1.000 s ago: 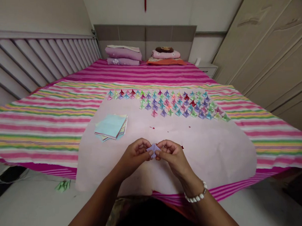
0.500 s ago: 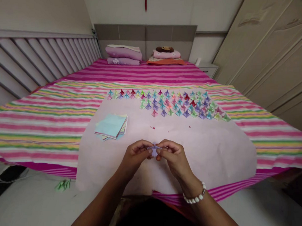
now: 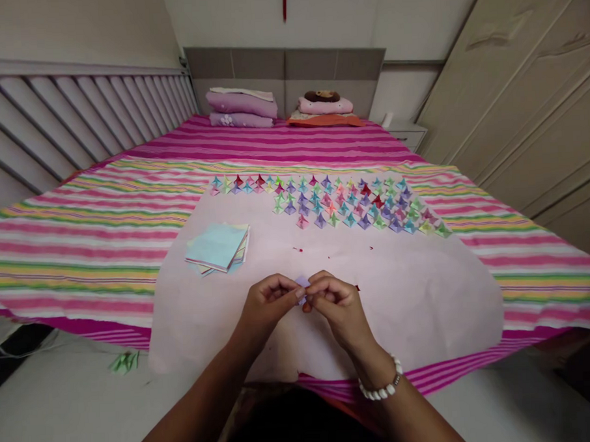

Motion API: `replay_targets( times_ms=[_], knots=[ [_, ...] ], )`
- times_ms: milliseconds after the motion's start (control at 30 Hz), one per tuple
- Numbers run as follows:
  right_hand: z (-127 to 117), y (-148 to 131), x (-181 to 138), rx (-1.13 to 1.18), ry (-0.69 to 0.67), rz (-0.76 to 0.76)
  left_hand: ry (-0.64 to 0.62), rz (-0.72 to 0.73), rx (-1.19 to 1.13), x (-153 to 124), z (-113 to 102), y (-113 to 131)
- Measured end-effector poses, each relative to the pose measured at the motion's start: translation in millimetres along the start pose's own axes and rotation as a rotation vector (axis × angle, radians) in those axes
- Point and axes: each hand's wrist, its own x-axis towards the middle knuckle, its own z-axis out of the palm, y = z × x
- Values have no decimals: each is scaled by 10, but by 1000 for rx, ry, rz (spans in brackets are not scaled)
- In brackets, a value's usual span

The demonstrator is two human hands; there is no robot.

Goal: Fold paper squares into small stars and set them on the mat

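A small piece of folded lavender paper (image 3: 302, 282) is pinched between both hands, just above a pale pink sheet (image 3: 415, 294). My left hand (image 3: 273, 299) grips its left side with thumb and forefinger. From the other side my right hand (image 3: 333, 299), with a white bead bracelet at the wrist, pinches its right edge; the fingertips of both hands almost meet and cover much of the paper. Beyond them stand rows of folded paper pieces (image 3: 346, 206) in many colours. To the left lies a stack of square paper (image 3: 218, 245), light blue on top.
The sheet lies on a bed with a striped cover (image 3: 80, 237). Small red scraps (image 3: 299, 250) dot the sheet. Green paper (image 3: 125, 362) lies on the floor at left. Folded bedding (image 3: 241, 107) sits by the headboard, a railing (image 3: 99, 119) runs along the left.
The lavender paper has been turned between the fingers; a pointed part now shows above the fingertips. My hands have drawn slightly closer together and otherwise stay in place.
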Motion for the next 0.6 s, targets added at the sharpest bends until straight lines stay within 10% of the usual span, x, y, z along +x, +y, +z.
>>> replay_targets(
  times_ms=[600],
  knots=[
    [14,6,32,-2,29,180,36,-30,-21,13,-16,-33]
  ],
)
